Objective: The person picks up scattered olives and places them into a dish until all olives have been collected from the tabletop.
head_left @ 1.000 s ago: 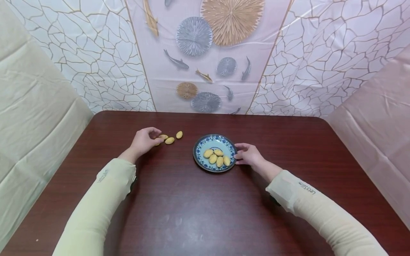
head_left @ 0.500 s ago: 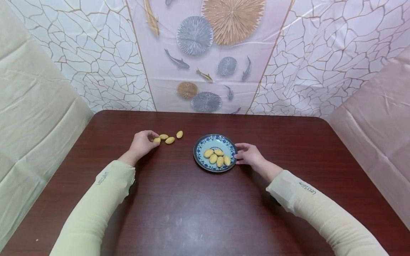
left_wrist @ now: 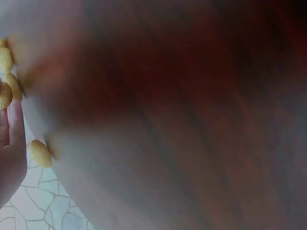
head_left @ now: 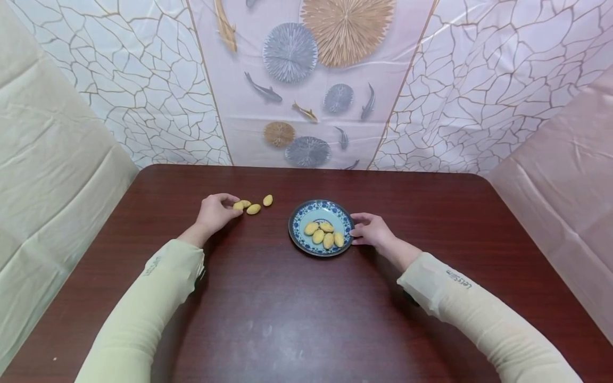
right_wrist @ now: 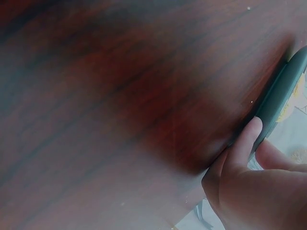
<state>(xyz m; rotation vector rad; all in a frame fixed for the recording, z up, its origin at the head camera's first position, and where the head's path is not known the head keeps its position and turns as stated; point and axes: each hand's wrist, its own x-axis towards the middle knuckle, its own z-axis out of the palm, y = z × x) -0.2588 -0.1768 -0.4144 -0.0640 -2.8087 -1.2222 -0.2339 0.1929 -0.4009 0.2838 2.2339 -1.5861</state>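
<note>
My left hand (head_left: 216,213) pinches a small yellow oval piece (head_left: 238,206), rough-skinned like a nut, between thumb and fingers. That nut-like piece (left_wrist: 5,95) also shows at the left edge of the left wrist view. Close beside it on the table lie more such pieces, one (head_left: 254,209) near the fingertips and another (head_left: 267,200) farther right. A round plate (head_left: 298,240) with a blue floral border and dark rim holds several of these yellow pieces (head_left: 318,236). My right hand (head_left: 373,232) grips the plate's right rim, its fingers on both sides of the rim (right_wrist: 283,88).
The dark red-brown wooden table (head_left: 268,308) has rounded far corners. Patterned cloth (head_left: 306,96) with fish and round motifs hangs behind it. Plain pale cloth panels (head_left: 52,159) stand along both sides.
The left hand first drew back slightly, then moved a little right with a yellow piece between its fingers. The right hand and plate stay in place.
</note>
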